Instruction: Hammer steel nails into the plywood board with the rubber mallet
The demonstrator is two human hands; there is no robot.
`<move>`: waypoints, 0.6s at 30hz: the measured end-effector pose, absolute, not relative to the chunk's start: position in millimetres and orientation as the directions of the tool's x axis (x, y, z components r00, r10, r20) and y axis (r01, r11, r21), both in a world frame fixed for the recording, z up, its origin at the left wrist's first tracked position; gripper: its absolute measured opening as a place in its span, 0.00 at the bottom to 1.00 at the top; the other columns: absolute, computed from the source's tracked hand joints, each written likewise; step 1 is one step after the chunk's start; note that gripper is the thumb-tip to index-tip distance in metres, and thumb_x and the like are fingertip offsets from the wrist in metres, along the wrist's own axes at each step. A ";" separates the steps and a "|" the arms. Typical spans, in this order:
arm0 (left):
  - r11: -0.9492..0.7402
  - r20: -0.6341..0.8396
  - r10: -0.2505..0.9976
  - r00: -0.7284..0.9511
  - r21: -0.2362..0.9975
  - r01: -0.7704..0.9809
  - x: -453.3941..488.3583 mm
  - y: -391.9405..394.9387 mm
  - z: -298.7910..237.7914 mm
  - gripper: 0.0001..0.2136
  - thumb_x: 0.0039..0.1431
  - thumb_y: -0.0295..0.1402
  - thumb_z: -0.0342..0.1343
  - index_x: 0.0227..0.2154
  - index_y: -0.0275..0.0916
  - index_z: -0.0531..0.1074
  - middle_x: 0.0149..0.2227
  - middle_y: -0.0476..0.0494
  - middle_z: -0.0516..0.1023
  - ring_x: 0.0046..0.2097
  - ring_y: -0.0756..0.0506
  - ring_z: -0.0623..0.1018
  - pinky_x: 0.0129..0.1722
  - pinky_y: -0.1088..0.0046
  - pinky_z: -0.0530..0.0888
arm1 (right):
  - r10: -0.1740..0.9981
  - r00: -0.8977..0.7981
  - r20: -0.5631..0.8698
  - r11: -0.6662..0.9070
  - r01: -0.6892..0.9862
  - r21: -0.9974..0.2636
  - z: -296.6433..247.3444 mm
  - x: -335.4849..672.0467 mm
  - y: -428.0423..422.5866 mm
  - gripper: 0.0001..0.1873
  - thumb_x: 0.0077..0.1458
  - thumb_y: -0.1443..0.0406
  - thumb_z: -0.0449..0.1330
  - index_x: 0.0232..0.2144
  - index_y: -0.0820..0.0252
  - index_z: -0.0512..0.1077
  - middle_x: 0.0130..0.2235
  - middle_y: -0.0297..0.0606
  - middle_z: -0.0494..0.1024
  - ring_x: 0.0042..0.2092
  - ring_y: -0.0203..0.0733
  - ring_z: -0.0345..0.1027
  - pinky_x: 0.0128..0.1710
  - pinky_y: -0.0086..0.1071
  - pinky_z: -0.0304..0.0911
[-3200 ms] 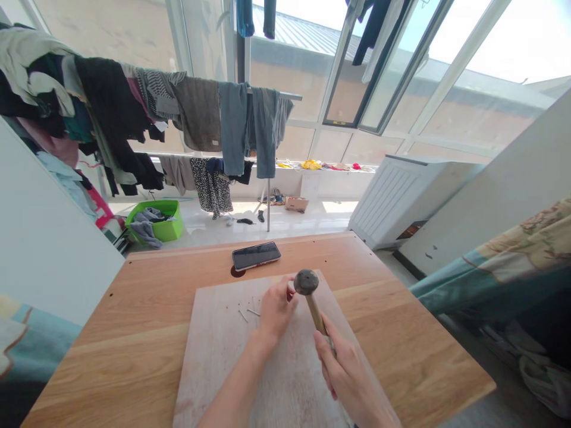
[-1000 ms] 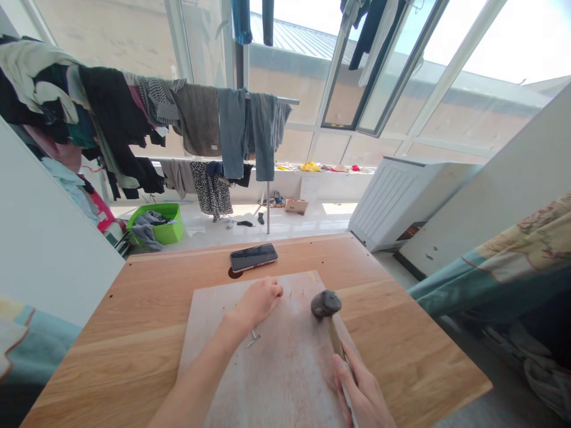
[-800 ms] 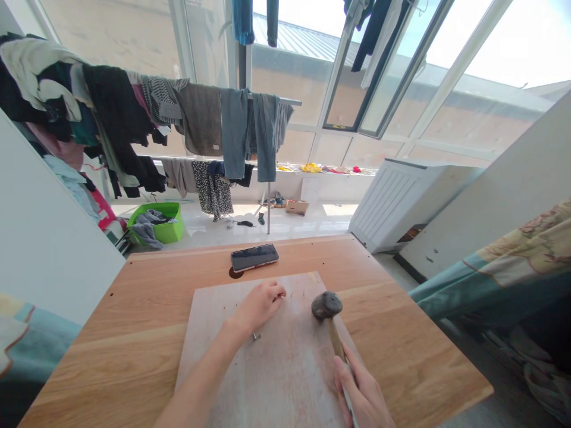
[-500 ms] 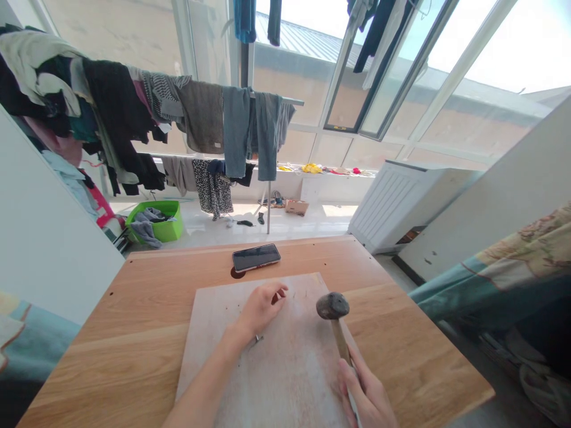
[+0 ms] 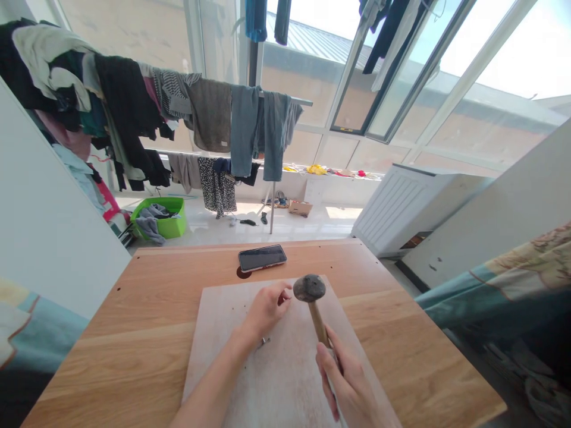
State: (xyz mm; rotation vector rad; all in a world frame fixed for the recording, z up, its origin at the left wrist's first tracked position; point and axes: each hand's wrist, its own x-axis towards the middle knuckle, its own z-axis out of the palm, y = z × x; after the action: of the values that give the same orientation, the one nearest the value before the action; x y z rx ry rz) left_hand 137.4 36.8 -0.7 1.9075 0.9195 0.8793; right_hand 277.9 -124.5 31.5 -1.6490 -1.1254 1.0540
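My right hand (image 5: 345,374) grips the wooden handle of a hammer (image 5: 310,289), whose dark, rounded head is raised over the far part of a pale board (image 5: 289,380). Just left of the hammer head, my left hand (image 5: 269,306) is low over the board, its thumb and fingertips pinched together. Whatever those fingertips hold is too small or hidden to make out. Close to my left wrist, small metal pieces (image 5: 263,342) that look like nails lie on the board. A few tiny dark spots mark the board's far left part.
Under the board is a wooden table (image 5: 428,356). A phone (image 5: 262,257) lies beyond the board, beside a dark round hole (image 5: 243,272). Past the table stand a green basin (image 5: 172,223) of clothes and a rack with hanging laundry (image 5: 214,113). Curtains (image 5: 486,279) hang at the right.
The hammer has moved left and slightly up, its head now close to my left fingertips. My left hand stays at nearly the same place on the board. The view has shifted a little.
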 end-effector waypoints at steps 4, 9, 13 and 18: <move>-0.389 0.225 0.841 0.492 0.884 0.261 135.8 36.1 3.5 0.18 0.51 0.18 0.53 0.44 0.38 0.77 0.29 0.51 0.78 0.31 0.49 0.75 0.34 0.76 0.68 | 0.948 0.208 -0.242 -0.291 0.249 -0.924 17.7 277.1 -123.7 0.36 0.62 0.44 0.49 0.63 0.61 0.63 0.22 0.24 0.64 0.12 0.27 0.52 0.09 0.21 0.48; -0.391 0.232 0.829 0.510 0.891 0.231 136.5 34.8 2.4 0.21 0.51 0.18 0.52 0.47 0.38 0.77 0.30 0.51 0.78 0.32 0.49 0.75 0.35 0.76 0.68 | 0.945 0.219 -0.245 -0.297 0.253 -0.921 12.0 273.8 -124.2 0.40 0.62 0.43 0.48 0.64 0.65 0.61 0.17 0.19 0.57 0.11 0.29 0.50 0.09 0.21 0.47; -0.392 0.232 0.828 0.510 0.890 0.231 134.9 36.0 8.5 0.22 0.47 0.18 0.53 0.46 0.38 0.75 0.38 0.47 0.79 0.32 0.50 0.74 0.34 0.75 0.69 | 0.946 0.206 -0.250 -0.293 0.218 -0.931 9.4 271.8 -124.8 0.40 0.61 0.41 0.50 0.64 0.64 0.62 0.19 0.21 0.60 0.11 0.28 0.50 0.08 0.21 0.47; -0.461 0.303 0.832 0.465 0.844 0.275 105.4 40.7 49.7 0.11 0.55 0.26 0.53 0.42 0.39 0.72 0.42 0.44 0.74 0.36 0.49 0.75 0.37 0.73 0.71 | 0.945 0.282 -0.169 -0.265 0.353 -0.897 6.8 296.6 -149.1 0.32 0.61 0.44 0.54 0.57 0.57 0.72 0.24 0.33 0.75 0.20 0.37 0.70 0.17 0.27 0.66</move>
State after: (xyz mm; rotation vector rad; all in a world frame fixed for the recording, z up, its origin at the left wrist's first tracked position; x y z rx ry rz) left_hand 105.4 40.7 49.7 1.9697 0.9209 0.9519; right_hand 296.6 -149.1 6.8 -1.7773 -1.1794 0.9639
